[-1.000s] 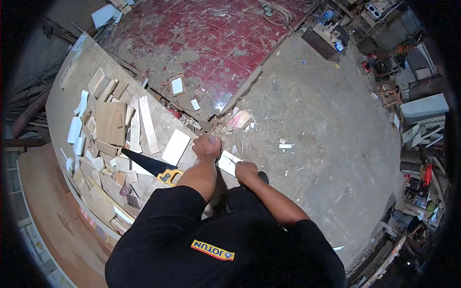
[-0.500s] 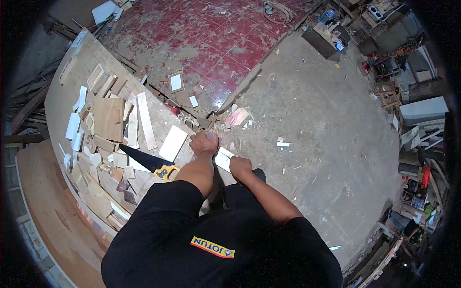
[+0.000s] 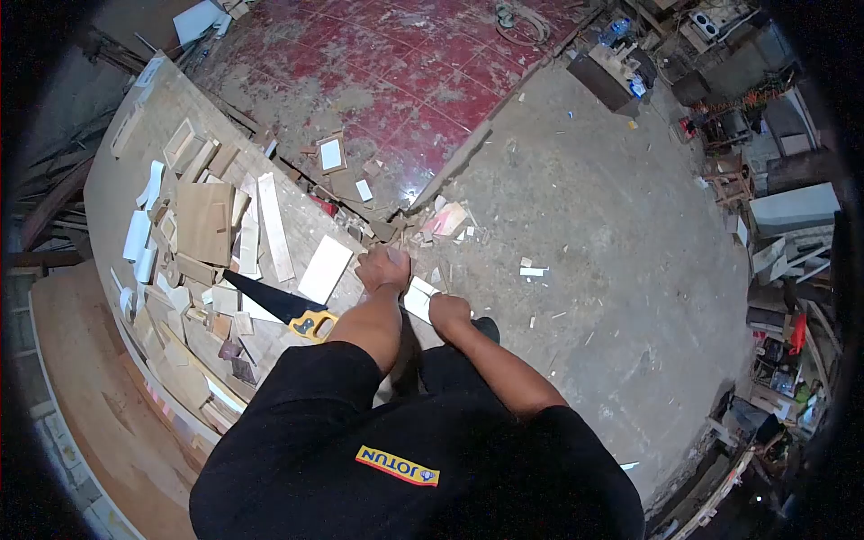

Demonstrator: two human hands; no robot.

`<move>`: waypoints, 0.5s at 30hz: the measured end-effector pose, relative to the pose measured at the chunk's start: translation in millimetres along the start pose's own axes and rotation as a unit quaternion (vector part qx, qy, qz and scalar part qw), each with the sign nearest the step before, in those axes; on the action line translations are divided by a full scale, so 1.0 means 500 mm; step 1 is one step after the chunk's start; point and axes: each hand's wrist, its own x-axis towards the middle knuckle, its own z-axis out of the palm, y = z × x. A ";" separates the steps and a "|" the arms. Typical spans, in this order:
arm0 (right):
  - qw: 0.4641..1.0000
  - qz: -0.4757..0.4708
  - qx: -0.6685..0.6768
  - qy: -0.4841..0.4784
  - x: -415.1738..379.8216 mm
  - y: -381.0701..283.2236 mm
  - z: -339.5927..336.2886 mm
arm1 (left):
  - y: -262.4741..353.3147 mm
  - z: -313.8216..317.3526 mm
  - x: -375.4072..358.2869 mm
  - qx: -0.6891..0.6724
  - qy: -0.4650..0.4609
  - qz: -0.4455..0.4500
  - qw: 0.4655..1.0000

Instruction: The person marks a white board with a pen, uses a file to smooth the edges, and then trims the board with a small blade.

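My left hand [image 3: 384, 269] is curled at the right edge of the work table, its fingertips hidden from above. Just right of it lies a small white board [image 3: 418, 299] with a thin dark line near its right side. My right hand [image 3: 449, 312] is closed in a fist right at that board's edge; I cannot tell what is inside it. A handsaw [image 3: 274, 300] with a black blade and yellow handle rests beside my left forearm. Another white board [image 3: 325, 269] lies flat between the saw and my left hand.
The wooden table [image 3: 297, 230] carries a brown wooden panel [image 3: 203, 222], a long pale strip [image 3: 274, 227] and several offcuts. Scraps litter the concrete floor [image 3: 612, 243] and red tiles [image 3: 405, 99]. Tools and clutter line the right side, with a dark box [image 3: 601, 83] at the upper right.
My right hand has shifted very slightly to the left along the small white board. My left hand and the things on the table look the same.
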 end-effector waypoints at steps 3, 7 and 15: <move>1.000 0.022 0.009 -0.014 -0.022 -0.003 -0.011 | -0.003 0.008 -0.013 -0.021 0.020 0.007 1.000; 0.993 0.022 -0.046 -0.106 -0.065 -0.028 -0.090 | 0.008 -0.010 -0.007 -0.001 -0.023 -0.033 0.999; 0.968 0.164 -0.097 -0.160 0.073 -0.127 -0.041 | 0.015 -0.031 -0.003 -0.003 -0.031 -0.038 0.999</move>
